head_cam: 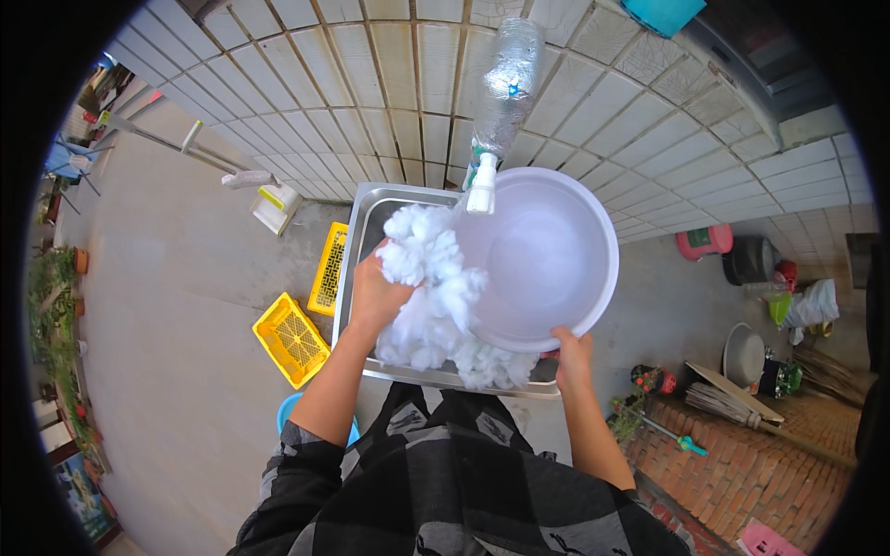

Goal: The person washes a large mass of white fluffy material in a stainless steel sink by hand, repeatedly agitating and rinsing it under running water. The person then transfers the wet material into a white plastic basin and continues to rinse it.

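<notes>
Fluffy white fibre stuffing [424, 313] lies heaped in a stainless steel sink [356, 222]. My left hand [381, 288] grips a clump of it at the heap's left side, its fingertips buried in the fluff. A pale lilac plastic basin [549, 257] is held over the right part of the sink and covers some of the stuffing's edge. No contents show inside the basin. At its lower right rim, my right hand [573, 354] clasps the edge with the thumb on top.
A white tap outlet [482, 194] below a foil-wrapped pipe [513, 83] juts over the basin from the tiled wall [389, 69]. Yellow plastic baskets [292, 340] and a light blue basin [286, 410] stand left on the floor. Brickwork [730, 459] and a grey tub [744, 354] lie right.
</notes>
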